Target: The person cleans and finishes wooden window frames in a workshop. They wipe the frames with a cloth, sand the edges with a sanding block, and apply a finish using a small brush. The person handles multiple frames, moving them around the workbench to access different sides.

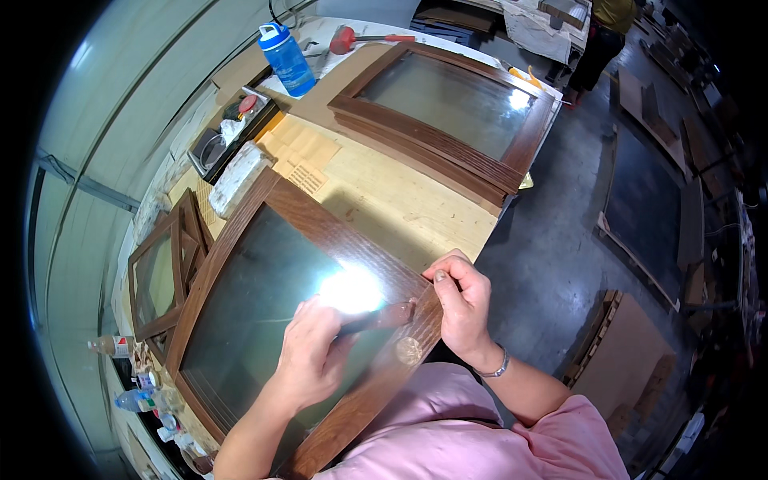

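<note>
A brown wooden door frame with a glass pane (264, 296) lies at an angle across the bench in front of me. My left hand (310, 348) is closed around a short, dark, stick-like tool (376, 318). Its reddish-brown tip rests at the frame's wooden edge, near the right corner. At that corner my right hand (462, 302) is closed, thumb against curled fingers. What it pinches, if anything, is hidden. A pale round spot (409, 350) shows on the wood below the tool tip. Bright glare covers part of the glass.
Stacked glazed frames (432, 152) lie at the bench's far side. Beyond them are a red-headed mallet (344, 40) and a blue bottle (286, 60). A black tray (232, 136), a whitish block (240, 180) and small bottles (136, 400) line the left. A person (600, 48) stands far right.
</note>
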### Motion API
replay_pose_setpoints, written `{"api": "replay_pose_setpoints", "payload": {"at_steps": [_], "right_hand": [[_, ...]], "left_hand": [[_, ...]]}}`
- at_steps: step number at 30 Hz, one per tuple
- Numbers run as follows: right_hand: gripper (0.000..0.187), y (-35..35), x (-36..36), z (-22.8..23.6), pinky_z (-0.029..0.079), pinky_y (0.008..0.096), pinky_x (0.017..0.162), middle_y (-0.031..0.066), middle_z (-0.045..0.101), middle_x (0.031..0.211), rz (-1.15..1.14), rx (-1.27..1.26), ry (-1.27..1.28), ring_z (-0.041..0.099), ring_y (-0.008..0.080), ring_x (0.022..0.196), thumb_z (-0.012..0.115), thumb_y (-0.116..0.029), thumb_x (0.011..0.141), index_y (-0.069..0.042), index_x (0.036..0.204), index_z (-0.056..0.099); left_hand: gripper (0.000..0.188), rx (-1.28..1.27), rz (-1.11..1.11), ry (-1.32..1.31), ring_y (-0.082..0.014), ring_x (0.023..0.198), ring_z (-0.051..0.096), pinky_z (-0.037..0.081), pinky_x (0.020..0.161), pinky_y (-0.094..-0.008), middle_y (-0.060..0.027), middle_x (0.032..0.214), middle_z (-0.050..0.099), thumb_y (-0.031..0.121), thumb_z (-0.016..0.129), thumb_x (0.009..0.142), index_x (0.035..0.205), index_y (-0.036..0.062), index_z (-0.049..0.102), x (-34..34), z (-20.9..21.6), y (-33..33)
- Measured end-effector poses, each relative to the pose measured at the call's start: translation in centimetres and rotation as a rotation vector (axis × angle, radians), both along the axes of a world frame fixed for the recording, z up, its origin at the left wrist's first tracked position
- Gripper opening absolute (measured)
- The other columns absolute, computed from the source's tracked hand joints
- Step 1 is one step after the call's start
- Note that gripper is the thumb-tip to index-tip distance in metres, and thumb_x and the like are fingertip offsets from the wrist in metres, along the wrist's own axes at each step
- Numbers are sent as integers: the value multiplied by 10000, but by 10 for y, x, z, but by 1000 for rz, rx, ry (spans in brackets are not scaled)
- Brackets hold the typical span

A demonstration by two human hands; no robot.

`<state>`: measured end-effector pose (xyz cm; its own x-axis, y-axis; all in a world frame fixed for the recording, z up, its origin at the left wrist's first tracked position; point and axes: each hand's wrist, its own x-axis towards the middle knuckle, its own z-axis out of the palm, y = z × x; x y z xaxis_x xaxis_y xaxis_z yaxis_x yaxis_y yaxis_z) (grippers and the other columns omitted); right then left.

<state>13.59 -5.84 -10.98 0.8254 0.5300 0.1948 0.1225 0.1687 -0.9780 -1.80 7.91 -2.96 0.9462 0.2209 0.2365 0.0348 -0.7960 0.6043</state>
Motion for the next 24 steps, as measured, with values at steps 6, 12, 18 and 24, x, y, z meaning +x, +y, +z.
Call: {"api": "replay_pose_setpoints", "payload": {"at_steps": [6, 12, 18, 24], "right_hand": [[119, 0, 0, 0, 415, 282, 667, 115, 539, 786, 6, -4, 0, 514, 175, 709, 500, 6, 857, 67, 786, 575], [120, 0, 0, 2, 415, 282, 666, 115, 535, 783, 2, -11, -4, 513, 175, 707, 500, 9, 857, 68, 785, 576], [116, -1, 0, 3, 416, 282, 667, 117, 541, 784, 8, -8, 5, 518, 176, 711, 502, 12, 856, 68, 787, 577], [118, 0, 0, 1, 416, 281, 667, 114, 544, 779, -1, -2, -11, 521, 180, 711, 506, 7, 858, 68, 787, 579]], "left_hand": [[273, -37, 12, 33, -278, 762, 550, 456, 673, -364, -122, 851, 582, -67, 640, 759, 1023, -2, 616, 0, -1, 0], [207, -35, 12, 37, -265, 756, 560, 466, 668, -347, -122, 847, 584, -21, 638, 805, 1011, -10, 620, 3, 3, -1], [199, -548, 232, 87, -83, 571, 515, 440, 542, -246, -21, 665, 588, 150, 554, 991, 981, -37, 622, -8, -6, -4], [195, -811, 367, 218, -56, 544, 508, 379, 481, -203, -3, 644, 578, 171, 584, 974, 933, -10, 642, -4, 2, -1]]}}
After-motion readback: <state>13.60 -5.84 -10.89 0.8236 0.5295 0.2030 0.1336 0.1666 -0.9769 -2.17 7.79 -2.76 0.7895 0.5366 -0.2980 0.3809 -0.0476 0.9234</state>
